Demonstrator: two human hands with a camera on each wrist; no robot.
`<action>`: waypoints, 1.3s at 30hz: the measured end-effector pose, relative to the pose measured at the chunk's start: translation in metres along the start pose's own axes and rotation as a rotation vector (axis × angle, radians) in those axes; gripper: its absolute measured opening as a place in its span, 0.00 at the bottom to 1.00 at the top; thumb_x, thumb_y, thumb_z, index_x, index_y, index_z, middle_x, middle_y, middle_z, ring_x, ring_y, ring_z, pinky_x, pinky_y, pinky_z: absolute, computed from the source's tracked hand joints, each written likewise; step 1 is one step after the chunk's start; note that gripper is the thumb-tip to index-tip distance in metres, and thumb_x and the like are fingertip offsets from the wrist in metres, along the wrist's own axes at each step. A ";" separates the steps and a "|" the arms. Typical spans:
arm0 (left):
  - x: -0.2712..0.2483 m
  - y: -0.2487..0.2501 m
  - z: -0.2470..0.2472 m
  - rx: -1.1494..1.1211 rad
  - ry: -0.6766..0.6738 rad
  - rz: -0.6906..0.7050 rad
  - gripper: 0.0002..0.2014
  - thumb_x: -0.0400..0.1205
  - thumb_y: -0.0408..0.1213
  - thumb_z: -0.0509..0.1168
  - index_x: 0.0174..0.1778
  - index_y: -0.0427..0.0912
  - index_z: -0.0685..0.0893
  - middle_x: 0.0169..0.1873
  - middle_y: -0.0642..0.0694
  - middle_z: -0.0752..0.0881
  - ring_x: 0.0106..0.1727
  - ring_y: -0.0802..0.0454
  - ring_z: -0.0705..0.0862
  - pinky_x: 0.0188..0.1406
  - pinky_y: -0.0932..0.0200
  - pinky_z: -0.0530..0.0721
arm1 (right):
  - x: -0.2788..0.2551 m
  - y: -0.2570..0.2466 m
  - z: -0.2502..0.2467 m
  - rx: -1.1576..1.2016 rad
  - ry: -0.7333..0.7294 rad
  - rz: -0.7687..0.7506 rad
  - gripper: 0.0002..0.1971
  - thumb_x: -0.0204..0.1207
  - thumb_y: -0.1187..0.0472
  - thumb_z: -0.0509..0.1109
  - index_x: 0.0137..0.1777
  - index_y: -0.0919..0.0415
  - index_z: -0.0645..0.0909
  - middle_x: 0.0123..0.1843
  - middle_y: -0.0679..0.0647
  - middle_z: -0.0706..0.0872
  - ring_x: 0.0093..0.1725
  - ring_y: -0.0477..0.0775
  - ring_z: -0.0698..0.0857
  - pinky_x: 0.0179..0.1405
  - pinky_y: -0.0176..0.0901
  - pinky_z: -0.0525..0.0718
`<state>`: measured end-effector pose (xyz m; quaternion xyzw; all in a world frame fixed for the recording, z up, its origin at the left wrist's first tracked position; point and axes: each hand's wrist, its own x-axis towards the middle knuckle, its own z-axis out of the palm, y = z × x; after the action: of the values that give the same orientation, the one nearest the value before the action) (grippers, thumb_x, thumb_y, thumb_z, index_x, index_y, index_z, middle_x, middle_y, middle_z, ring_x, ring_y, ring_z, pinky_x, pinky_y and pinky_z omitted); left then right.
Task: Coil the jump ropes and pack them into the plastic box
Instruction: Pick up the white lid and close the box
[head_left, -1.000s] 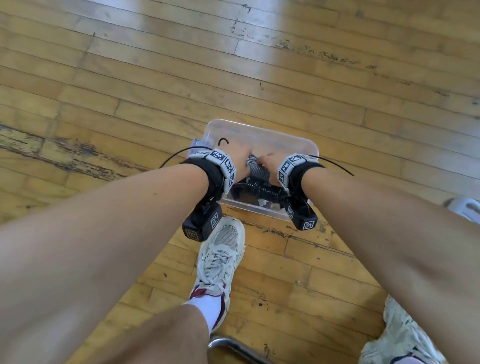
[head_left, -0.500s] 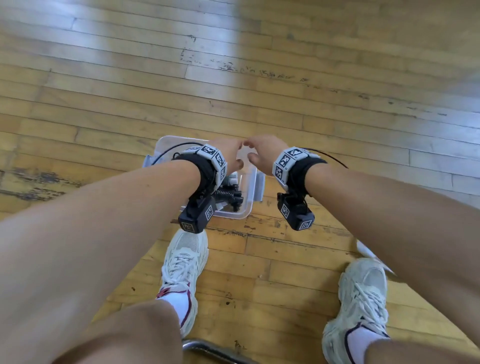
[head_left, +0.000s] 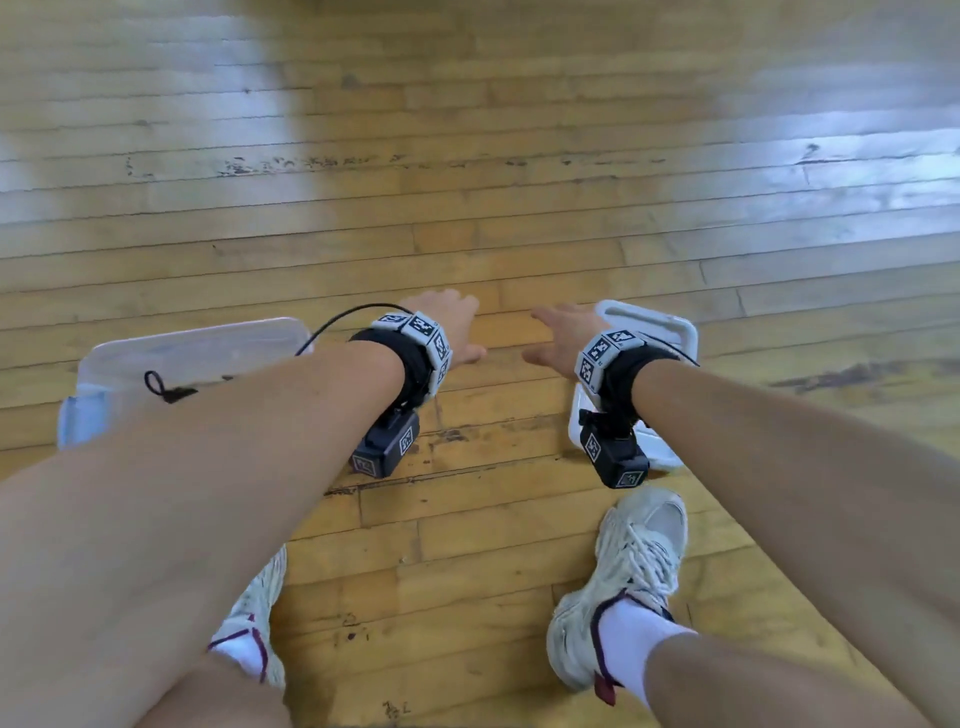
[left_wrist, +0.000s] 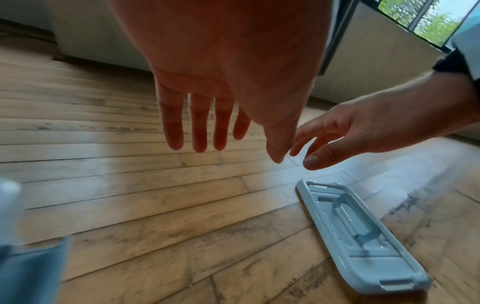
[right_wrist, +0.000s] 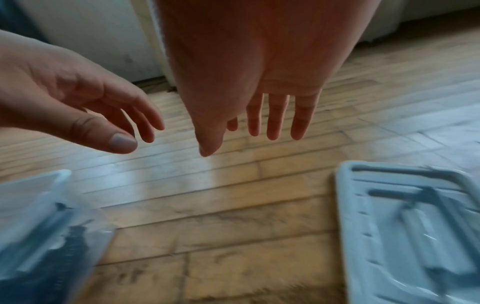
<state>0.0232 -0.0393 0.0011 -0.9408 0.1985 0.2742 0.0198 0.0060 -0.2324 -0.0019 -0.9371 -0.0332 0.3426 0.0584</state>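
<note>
Both hands hang over bare floor with fingers loose and spread, holding nothing: the left hand (head_left: 448, 326) and the right hand (head_left: 563, 332) sit near each other, thumbs toward one another, not touching. Below the left forearm stands the clear plastic box (head_left: 171, 353) on the wooden floor (head_left: 467, 218). Inside it lie the jump ropes (head_left: 165, 389): a thin black cord loop shows through the wall, and the right wrist view shows dark ribbed handles, blurred. How neatly they are coiled cannot be told. Under the right wrist lies the pale lid (head_left: 660, 332), flat, underside up, well apart from the box.
</note>
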 end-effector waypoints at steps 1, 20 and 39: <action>0.009 0.014 0.004 0.015 -0.011 0.015 0.31 0.83 0.62 0.62 0.76 0.46 0.72 0.66 0.45 0.79 0.64 0.42 0.81 0.44 0.50 0.78 | -0.002 0.016 0.007 0.007 -0.007 0.019 0.38 0.82 0.38 0.67 0.87 0.50 0.60 0.83 0.58 0.68 0.78 0.65 0.72 0.71 0.58 0.76; 0.115 0.182 0.089 0.034 -0.264 0.206 0.29 0.87 0.54 0.61 0.83 0.52 0.63 0.69 0.40 0.76 0.63 0.38 0.81 0.47 0.47 0.82 | 0.014 0.203 0.116 0.649 0.098 0.492 0.35 0.81 0.57 0.70 0.85 0.52 0.60 0.76 0.59 0.75 0.66 0.65 0.82 0.65 0.59 0.83; 0.102 0.144 0.049 0.015 -0.144 0.038 0.16 0.88 0.43 0.58 0.71 0.45 0.72 0.64 0.38 0.73 0.54 0.39 0.75 0.41 0.48 0.75 | 0.041 0.148 0.048 0.620 0.129 0.347 0.04 0.86 0.65 0.58 0.57 0.58 0.69 0.39 0.54 0.74 0.35 0.55 0.75 0.42 0.50 0.77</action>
<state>0.0217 -0.2012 -0.0833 -0.9145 0.2166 0.3400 0.0356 0.0094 -0.3705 -0.0840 -0.8862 0.2356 0.2815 0.2828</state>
